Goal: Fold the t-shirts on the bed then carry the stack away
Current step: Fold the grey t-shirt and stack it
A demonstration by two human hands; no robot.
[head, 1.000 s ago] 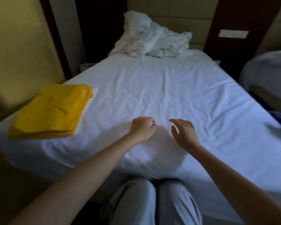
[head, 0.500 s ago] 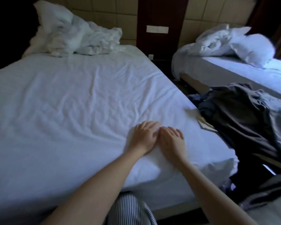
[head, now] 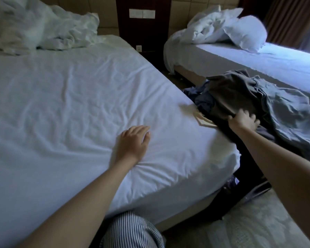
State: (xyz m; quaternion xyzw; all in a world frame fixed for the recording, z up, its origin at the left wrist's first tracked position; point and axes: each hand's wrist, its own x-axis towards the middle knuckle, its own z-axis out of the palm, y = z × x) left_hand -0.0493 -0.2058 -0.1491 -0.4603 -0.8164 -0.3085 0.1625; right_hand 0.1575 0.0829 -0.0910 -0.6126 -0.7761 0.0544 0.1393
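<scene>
Dark-grey crumpled t-shirt [head: 231, 97] | right hand [head: 243, 120] fingers pinch its edge | left hand [head: 131, 144] fingers relaxed, empty

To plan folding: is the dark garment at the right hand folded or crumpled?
Crumpled: the dark garment lies bunched in a loose heap, its edge gripped by the right hand.

Dim in here; cool daylight spills from the far right past the curtain [head: 283, 18], glaring on the second bed [head: 276, 65]. The clothes pile [head: 236, 97] sinks into shadow. Edges bow; right hand [head: 243, 119] smears slightly.
</scene>
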